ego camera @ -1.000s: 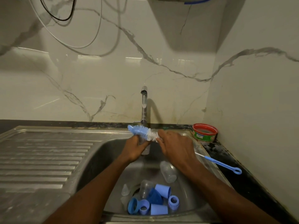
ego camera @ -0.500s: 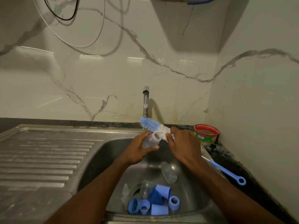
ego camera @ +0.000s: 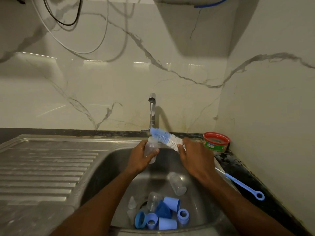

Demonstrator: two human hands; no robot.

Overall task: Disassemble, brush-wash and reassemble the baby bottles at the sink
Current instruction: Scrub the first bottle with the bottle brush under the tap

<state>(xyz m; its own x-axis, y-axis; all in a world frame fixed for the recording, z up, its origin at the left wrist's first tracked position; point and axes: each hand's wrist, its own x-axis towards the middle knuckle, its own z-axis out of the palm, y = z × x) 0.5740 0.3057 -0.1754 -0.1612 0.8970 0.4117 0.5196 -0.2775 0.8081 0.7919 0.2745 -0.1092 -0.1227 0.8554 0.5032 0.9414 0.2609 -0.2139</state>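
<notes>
The clear bottle, hidden in the left hand a second ago, has been raised upright with its mouth toward twelve o'clock. The bottle brush, gripped by the right hand, has been swung so its blue tip is brought just above that mouth.

Sink: brushed steel, dull sheen, ribbed drainboard. Tap: polished chrome. Wall: glossy veined marble. Bottle: clear, cloudy plastic. Brush: blue-and-white bristles. Caps: matt blue plastic. Counter: dark speckled stone.
</notes>
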